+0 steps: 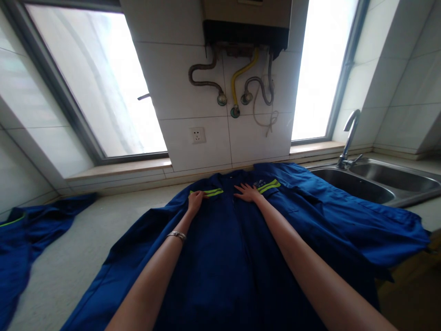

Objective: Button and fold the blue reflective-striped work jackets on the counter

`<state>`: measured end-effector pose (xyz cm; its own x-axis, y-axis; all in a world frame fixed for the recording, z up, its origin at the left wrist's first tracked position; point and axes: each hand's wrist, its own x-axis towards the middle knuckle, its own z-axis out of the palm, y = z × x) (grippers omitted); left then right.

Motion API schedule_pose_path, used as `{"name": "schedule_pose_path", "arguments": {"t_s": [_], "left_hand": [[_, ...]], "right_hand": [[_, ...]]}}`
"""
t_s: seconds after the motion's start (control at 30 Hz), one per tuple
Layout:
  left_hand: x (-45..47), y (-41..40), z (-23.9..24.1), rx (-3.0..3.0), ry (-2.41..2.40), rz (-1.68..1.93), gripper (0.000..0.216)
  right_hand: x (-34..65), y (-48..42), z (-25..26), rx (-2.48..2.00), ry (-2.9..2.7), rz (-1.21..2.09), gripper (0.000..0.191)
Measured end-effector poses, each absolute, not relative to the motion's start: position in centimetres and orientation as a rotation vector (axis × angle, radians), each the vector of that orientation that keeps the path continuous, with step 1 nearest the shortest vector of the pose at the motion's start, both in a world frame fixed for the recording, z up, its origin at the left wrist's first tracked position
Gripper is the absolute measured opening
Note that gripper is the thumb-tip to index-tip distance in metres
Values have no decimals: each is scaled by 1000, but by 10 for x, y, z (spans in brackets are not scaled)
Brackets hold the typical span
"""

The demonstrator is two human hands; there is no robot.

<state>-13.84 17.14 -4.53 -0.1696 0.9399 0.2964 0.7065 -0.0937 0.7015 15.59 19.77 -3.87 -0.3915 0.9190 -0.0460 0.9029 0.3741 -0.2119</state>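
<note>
Clock directions are taken from the centre of the view. A blue jacket [213, 248] lies at 6 o'clock, front up, spread across the pale counter [86, 234], its collar end toward the wall. The left hand [196, 201], at 7 o'clock, has its fingers curled in at the outer end of one yellow-green stripe [215, 192]; whether they pinch cloth cannot be told. A bracelet [177, 235] is on that wrist. The right hand [248, 192], at 4 o'clock, is laid on the chest, palm down, fingers spread and gripping nothing, just beside the other stripe [270, 185]. More blue cloth [20, 250] lies at 8 o'clock. A double sink [403, 195] with a tap [351, 125] stands at 3 o'clock, a wall heater [246, 14] at 12
</note>
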Motion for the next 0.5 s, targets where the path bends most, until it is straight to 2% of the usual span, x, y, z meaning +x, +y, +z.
{"name": "schedule_pose_path", "arguments": {"t_s": [0.5], "left_hand": [[-138,174,-53,1932,1770,1187,33]], "right_hand": [[151,214,-43,-1680,-2479,274,68]]}}
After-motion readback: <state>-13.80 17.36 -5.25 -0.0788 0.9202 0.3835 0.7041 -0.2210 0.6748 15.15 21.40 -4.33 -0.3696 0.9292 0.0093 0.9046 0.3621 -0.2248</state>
